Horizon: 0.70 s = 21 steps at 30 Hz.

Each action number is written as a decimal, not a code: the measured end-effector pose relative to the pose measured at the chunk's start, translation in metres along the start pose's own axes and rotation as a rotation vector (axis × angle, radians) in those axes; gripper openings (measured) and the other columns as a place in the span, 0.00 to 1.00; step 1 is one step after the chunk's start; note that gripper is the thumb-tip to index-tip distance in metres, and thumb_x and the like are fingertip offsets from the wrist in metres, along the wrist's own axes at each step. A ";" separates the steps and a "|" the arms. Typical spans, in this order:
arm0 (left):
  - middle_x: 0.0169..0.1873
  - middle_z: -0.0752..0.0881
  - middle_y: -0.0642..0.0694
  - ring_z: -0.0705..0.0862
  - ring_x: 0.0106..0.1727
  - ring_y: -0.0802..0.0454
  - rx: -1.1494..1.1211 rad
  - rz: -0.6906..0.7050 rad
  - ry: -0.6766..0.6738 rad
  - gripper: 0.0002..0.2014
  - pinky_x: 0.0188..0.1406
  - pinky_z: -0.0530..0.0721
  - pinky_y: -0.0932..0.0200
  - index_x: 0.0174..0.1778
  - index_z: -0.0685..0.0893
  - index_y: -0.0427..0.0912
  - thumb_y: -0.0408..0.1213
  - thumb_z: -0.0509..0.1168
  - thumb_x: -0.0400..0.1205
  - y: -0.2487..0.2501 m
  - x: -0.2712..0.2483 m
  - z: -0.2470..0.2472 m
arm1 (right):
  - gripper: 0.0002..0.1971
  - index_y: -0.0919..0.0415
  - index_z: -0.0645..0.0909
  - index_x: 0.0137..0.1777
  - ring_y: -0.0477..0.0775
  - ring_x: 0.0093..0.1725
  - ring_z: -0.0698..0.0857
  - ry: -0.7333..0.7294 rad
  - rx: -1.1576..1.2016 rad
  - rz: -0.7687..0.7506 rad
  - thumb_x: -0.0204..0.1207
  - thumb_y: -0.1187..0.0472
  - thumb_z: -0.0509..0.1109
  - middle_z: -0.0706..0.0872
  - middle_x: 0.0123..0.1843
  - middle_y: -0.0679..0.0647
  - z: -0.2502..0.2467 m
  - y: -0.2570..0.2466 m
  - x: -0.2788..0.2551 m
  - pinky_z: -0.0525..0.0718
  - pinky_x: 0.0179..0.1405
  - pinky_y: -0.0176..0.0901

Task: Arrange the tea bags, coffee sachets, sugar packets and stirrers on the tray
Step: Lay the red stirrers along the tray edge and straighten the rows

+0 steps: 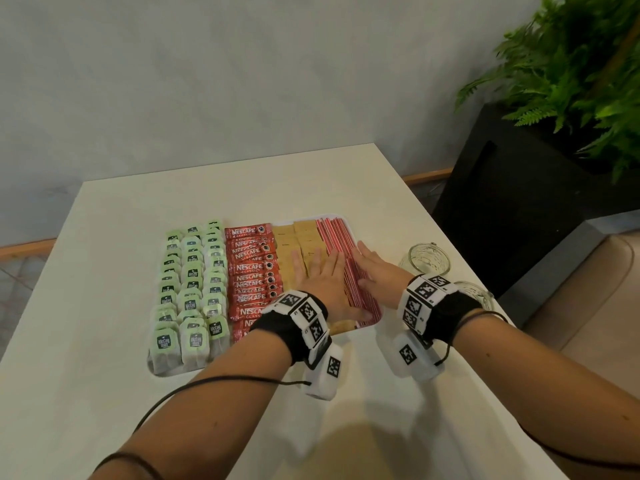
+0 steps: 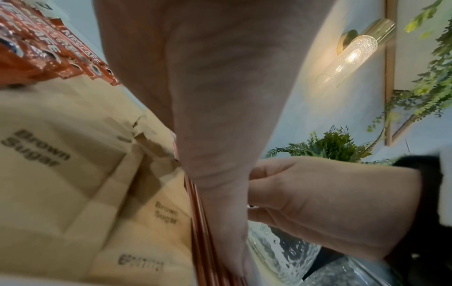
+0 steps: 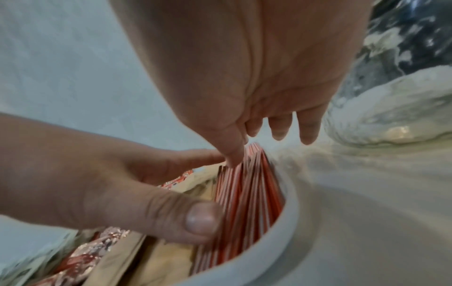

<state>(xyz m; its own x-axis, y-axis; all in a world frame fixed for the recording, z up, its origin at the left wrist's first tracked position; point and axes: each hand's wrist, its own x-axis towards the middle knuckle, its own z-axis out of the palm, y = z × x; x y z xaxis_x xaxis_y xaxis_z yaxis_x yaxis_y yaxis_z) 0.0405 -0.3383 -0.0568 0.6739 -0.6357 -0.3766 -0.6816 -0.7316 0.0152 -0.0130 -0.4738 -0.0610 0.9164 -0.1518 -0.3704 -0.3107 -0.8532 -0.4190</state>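
Note:
A white tray (image 1: 329, 215) holds green tea bags (image 1: 192, 289) on the left, then red coffee sachets (image 1: 251, 268), brown sugar packets (image 1: 294, 242) and red-and-white striped stirrers (image 1: 332, 233) along the right rim. My left hand (image 1: 322, 282) lies flat with straight fingers over the sugar packets, its thumb side against the stirrers. My right hand (image 1: 377, 271) rests flat on the stirrers' right side. In the right wrist view its fingertips (image 3: 234, 156) touch the stirrers (image 3: 244, 203) beside the tray rim (image 3: 281, 232). Neither hand holds anything.
Two clear glass jars (image 1: 427, 259) (image 1: 474, 294) stand on the white table just right of the tray, near my right wrist. A black planter with a fern (image 1: 571, 81) sits beyond the table's right edge. A wall lies behind the table.

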 end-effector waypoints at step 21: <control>0.78 0.18 0.37 0.31 0.82 0.24 -0.394 -0.621 0.116 0.80 0.78 0.40 0.22 0.79 0.19 0.52 0.83 0.68 0.48 -0.133 -0.139 0.057 | 0.82 0.52 0.22 0.81 0.74 0.83 0.43 0.132 0.058 0.191 0.44 0.31 0.84 0.37 0.83 0.74 0.041 -0.052 -0.031 0.50 0.82 0.69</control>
<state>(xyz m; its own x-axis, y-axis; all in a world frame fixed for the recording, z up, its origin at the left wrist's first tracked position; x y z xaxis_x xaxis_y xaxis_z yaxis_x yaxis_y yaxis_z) 0.0216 -0.1390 -0.0591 0.9425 -0.0820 -0.3241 -0.0272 -0.9851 0.1701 -0.0354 -0.4044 -0.0620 0.8635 -0.3749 -0.3374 -0.4920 -0.7730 -0.4004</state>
